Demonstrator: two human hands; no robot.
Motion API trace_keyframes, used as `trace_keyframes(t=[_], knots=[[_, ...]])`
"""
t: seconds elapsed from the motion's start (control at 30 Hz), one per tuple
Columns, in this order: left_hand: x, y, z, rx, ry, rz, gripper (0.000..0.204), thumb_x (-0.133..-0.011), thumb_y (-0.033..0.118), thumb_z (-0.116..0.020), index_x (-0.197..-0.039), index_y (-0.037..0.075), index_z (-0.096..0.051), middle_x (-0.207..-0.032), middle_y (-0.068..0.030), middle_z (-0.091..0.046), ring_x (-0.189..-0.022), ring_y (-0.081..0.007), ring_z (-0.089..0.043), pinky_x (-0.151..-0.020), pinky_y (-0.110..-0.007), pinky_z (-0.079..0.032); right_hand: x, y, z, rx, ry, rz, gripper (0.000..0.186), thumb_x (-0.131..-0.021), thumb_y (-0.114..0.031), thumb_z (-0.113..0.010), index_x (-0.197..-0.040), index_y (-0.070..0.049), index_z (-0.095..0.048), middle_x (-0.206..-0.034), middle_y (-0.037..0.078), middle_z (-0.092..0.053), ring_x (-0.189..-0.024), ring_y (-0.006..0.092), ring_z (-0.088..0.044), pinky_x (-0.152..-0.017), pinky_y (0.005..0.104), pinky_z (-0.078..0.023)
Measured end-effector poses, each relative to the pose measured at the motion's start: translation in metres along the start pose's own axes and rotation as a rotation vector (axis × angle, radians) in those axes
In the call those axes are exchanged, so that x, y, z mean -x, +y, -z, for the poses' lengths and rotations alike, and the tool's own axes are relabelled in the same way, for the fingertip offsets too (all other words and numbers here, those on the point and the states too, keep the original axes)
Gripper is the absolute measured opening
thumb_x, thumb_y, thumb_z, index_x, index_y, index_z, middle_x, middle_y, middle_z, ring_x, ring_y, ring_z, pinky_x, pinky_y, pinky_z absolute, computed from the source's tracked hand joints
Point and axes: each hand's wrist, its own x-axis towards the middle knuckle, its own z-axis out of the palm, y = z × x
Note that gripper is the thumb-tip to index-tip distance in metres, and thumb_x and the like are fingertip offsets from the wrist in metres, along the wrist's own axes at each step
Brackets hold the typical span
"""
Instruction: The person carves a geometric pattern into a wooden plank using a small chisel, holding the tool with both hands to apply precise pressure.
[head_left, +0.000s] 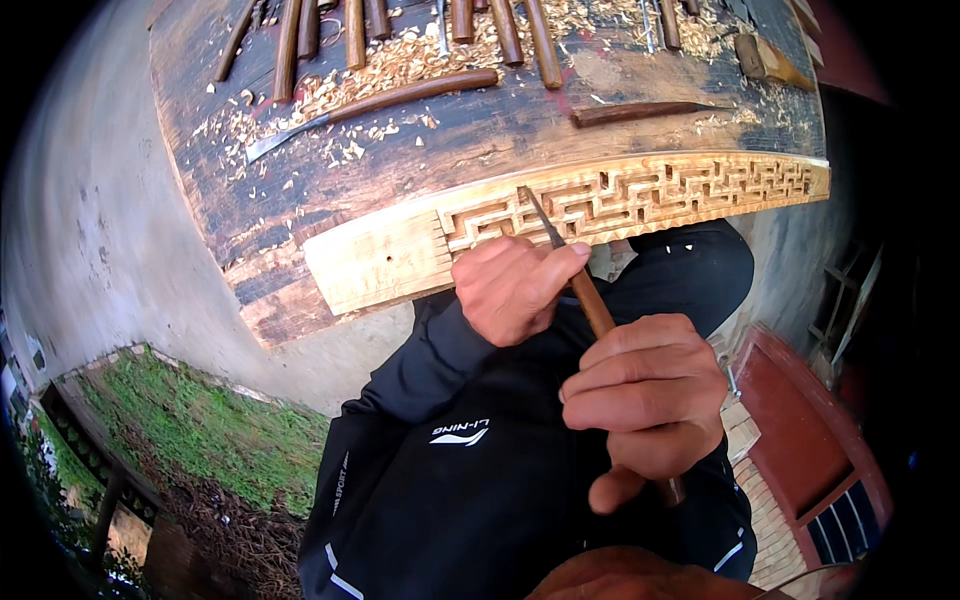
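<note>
Gripping the chisel by its brown wood handle, the R hand wraps round it; the L hand curls w/ its thumb by the chisel's neck, can't tell if it pinches. Chisel's prob light, stiff & sharp, so hold wood, not tip. Its thin dark blade meets the carved board at the table's near edge. Board's prob hard, but skinny ridges may chip; best held at its plain end. It's pale yellow w/ zigzag grooves.
</note>
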Motion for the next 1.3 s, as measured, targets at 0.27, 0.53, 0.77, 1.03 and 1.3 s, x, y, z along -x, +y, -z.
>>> trace_keyframes(t=[0.27, 0.53, 0.77, 1.03, 1.3], knots=[[0.005, 0.002, 0.006, 0.016, 0.022, 0.027, 0.057, -0.079, -0.012, -0.078, -0.134, -0.003, -0.071, -0.082, -0.0087, -0.073, -0.062, -0.0238, -0.070, -0.056, -0.032, -0.051, -0.002, 0.006, -0.008, -0.088, 0.092, 0.040, 0.068, -0.114, -0.061, -0.050, -0.076, -0.005, -0.046, -0.077, 0.016, -0.072, -0.049, 0.0234, -0.064, -0.043, 0.0348, -0.053], [0.007, 0.000, 0.004, -0.009, 0.052, 0.052, 0.061, -0.078, -0.012, -0.083, -0.137, -0.001, -0.070, -0.077, -0.0080, -0.069, -0.060, -0.0228, -0.068, -0.054, -0.032, -0.048, -0.005, 0.012, -0.028, -0.035, 0.164, -0.028, 0.058, -0.117, -0.048, -0.055, -0.078, -0.006, -0.046, -0.076, 0.012, -0.069, -0.050, 0.0190, -0.064, -0.042, 0.0322, -0.052], [0.006, -0.001, 0.003, -0.014, 0.084, 0.062, 0.064, -0.078, -0.014, -0.079, -0.139, -0.002, -0.069, -0.076, -0.0070, -0.068, -0.060, -0.0225, -0.067, -0.054, -0.033, -0.047, -0.009, 0.013, -0.029, -0.045, 0.154, -0.030, 0.060, -0.116, -0.050, -0.053, -0.078, -0.006, -0.047, -0.075, 0.012, -0.070, -0.050, 0.0185, -0.064, -0.043, 0.0316, -0.053], [0.005, -0.001, 0.000, -0.036, 0.090, 0.095, 0.061, -0.078, -0.013, -0.078, -0.138, -0.004, -0.070, -0.078, -0.0093, -0.071, -0.064, -0.0240, -0.072, -0.056, -0.034, -0.051, -0.012, 0.016, -0.028, -0.043, 0.174, -0.077, 0.059, -0.117, -0.048, -0.052, -0.077, -0.005, -0.048, -0.073, 0.013, -0.069, -0.049, 0.0182, -0.063, -0.042, 0.0321, -0.052], [0.002, 0.000, -0.001, -0.051, 0.117, 0.131, 0.062, -0.077, -0.013, -0.078, -0.138, -0.004, -0.071, -0.083, -0.0116, -0.075, -0.063, -0.0239, -0.072, -0.055, -0.035, -0.052, -0.013, 0.013, -0.038, 0.169, 0.156, -0.172, 0.058, -0.121, -0.052, -0.029, -0.082, -0.011, -0.042, -0.080, 0.009, -0.064, -0.047, 0.0142, -0.057, -0.043, 0.0269, -0.045]])
